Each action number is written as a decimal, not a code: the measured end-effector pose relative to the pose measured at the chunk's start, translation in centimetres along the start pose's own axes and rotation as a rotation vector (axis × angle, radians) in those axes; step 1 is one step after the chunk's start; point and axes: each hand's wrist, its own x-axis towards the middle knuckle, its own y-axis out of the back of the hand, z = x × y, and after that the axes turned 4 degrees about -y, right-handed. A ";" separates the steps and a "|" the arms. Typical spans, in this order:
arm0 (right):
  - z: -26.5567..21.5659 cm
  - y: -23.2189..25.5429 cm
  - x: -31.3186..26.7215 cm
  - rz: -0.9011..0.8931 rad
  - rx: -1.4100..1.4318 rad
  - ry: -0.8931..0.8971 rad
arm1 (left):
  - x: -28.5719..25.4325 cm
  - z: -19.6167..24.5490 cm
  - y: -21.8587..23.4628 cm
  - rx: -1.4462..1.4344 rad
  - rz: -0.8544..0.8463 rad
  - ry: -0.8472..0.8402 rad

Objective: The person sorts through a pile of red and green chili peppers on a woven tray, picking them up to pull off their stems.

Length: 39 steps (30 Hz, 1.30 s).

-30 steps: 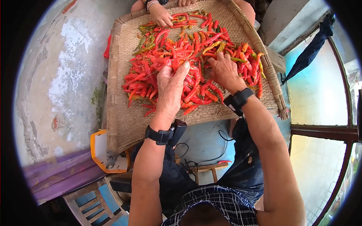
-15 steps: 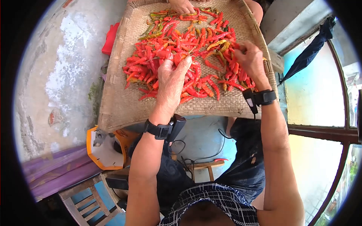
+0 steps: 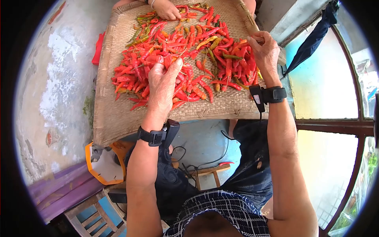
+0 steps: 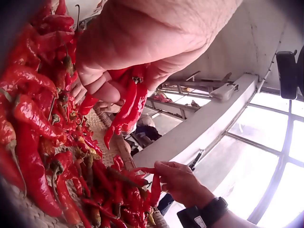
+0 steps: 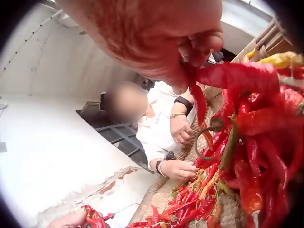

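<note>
Red chili peppers, with some yellow and green ones among them, lie in two heaps on a woven tray (image 3: 130,124). My left hand (image 3: 162,85) is over the left heap (image 3: 134,71) and holds a few red chili peppers (image 4: 128,111) between thumb and fingers, their tips hanging down. Over the outer side of the right heap (image 3: 235,65), by the tray's right rim, is my right hand (image 3: 266,55). Its thumb and fingers pinch a red chili pepper (image 4: 156,187). In the right wrist view red peppers (image 5: 237,76) show right at its fingertips.
Across the tray, another person's hand (image 3: 166,9) reaches among peppers at the far edge. A plastered wall (image 3: 59,79) stands left, a window (image 3: 323,87) right. Below the tray are a small wooden stool (image 3: 209,170), black cables (image 3: 189,166) and an orange-edged box (image 3: 104,168).
My right hand has lifted out of the peppers and moved right, to beside the tray's right rim. The left hand keeps its hold over the left heap. The head view has shifted slightly.
</note>
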 end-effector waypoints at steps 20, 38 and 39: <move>-4.0 -4.0 -5.3 -0.578 -0.205 0.474 | 0.3 -0.2 -0.7 0.059 -0.079 -0.032; -5.4 -7.9 -5.1 -0.492 -0.222 0.339 | 0.5 -0.2 0.1 0.087 -0.041 -0.119; -5.3 -7.3 -4.7 -0.357 -0.094 0.351 | 0.4 -0.1 0.0 0.051 -0.045 -0.125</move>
